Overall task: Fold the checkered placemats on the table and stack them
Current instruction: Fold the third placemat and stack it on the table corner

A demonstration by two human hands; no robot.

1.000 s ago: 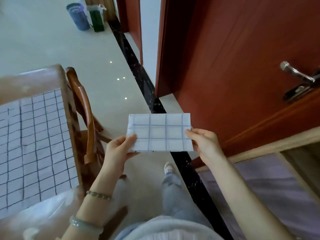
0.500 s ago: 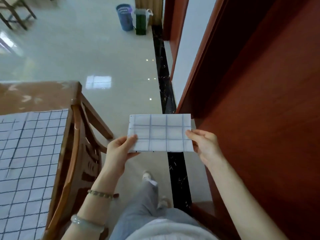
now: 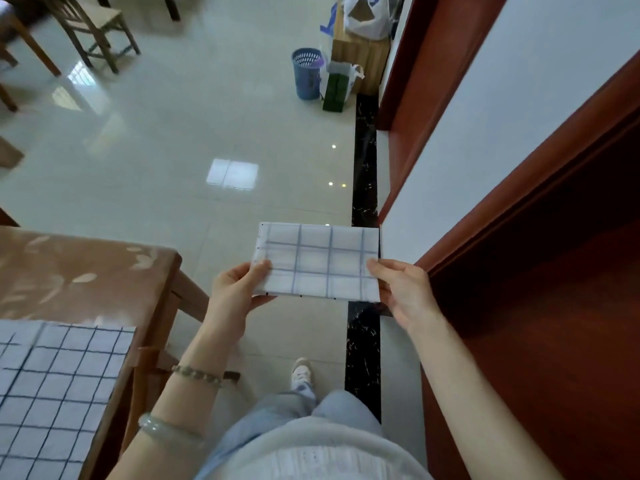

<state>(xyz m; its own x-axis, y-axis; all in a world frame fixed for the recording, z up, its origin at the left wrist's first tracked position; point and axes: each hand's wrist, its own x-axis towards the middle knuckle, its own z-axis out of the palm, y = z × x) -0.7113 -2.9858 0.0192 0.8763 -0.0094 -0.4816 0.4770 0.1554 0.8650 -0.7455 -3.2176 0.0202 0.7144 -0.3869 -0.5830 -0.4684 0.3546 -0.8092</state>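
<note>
A folded white placemat with blue checks (image 3: 317, 261) is held flat in the air over the floor, to the right of the table. My left hand (image 3: 239, 289) pinches its lower left corner. My right hand (image 3: 403, 289) pinches its right edge. Another checkered placemat (image 3: 55, 386) lies spread out on the wooden table (image 3: 86, 268) at the lower left, partly cut off by the frame edge.
A red-brown door and frame (image 3: 540, 306) stand close on the right. A blue waste basket (image 3: 307, 72), bags and a box sit at the far wall. Wooden chairs (image 3: 93, 29) stand at the top left. My legs and shoe (image 3: 303, 372) are below the placemat.
The view has swung left and up, so more of the floor and table shows and the chair has left view. Both hands keep the same hold on the folded placemat.
</note>
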